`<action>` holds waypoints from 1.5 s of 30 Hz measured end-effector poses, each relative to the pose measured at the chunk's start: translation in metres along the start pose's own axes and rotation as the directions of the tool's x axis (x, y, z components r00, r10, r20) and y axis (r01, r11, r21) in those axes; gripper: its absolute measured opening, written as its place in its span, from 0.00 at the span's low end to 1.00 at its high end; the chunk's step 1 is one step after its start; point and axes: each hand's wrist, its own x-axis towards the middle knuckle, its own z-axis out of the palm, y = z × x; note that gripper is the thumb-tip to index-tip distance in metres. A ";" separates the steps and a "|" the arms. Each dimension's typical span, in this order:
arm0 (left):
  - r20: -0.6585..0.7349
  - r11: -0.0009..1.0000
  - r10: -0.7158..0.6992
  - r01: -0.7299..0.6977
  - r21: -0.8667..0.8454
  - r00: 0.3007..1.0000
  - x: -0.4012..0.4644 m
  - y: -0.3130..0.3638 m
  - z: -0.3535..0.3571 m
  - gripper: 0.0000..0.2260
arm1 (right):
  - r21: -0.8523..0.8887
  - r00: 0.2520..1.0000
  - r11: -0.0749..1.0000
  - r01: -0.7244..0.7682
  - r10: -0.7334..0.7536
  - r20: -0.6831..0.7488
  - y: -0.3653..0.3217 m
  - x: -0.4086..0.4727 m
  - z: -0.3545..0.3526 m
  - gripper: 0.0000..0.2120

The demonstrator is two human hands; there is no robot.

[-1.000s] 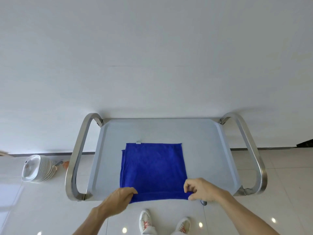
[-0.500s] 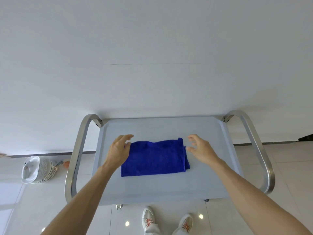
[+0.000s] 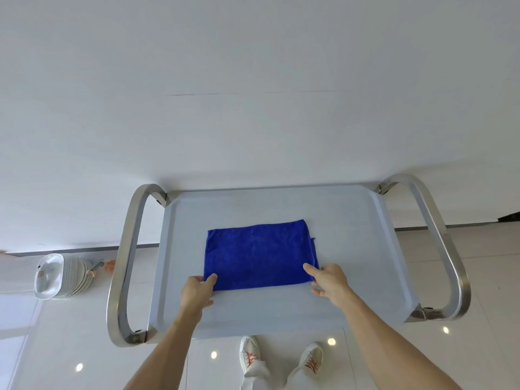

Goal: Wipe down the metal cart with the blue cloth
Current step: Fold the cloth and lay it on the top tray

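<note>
The left hand (image 3: 197, 291) is set at the near left corner of the blue cloth (image 3: 260, 256), thumb laid on the fabric and fingers curled under its edge; the right hand (image 3: 327, 282) is set likewise at the near right corner, so both corners are pinched. The cloth is spread folded and flat just beyond the hands, in the middle of the metal cart (image 3: 351, 305) top. For a clean second fold, both corners are best lifted together, carried evenly to the far edge, and matched before being pressed flat. Beyond the cloth, bare tray surface is left to be wiped.
</note>
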 end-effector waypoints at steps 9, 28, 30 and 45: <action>0.075 0.998 -0.017 0.022 -0.061 0.997 0.007 0.011 0.007 0.06 | 0.223 0.998 0.972 -0.069 0.068 0.012 -0.002 0.004 0.016 0.04; 0.011 0.671 0.244 -0.161 -0.724 0.970 -0.087 0.051 -0.116 0.07 | 0.567 0.905 0.824 0.016 -0.253 0.343 -0.094 -0.093 -0.001 0.05; -0.049 0.607 0.297 -0.229 -0.761 0.954 -0.090 0.069 -0.143 0.05 | 0.600 0.878 0.798 0.061 -0.329 0.348 -0.121 -0.113 0.011 0.04; -0.151 0.500 0.226 -0.248 -0.830 0.962 -0.005 0.057 -0.312 0.02 | 0.598 0.859 0.791 0.130 -0.391 0.330 -0.196 -0.181 0.195 0.02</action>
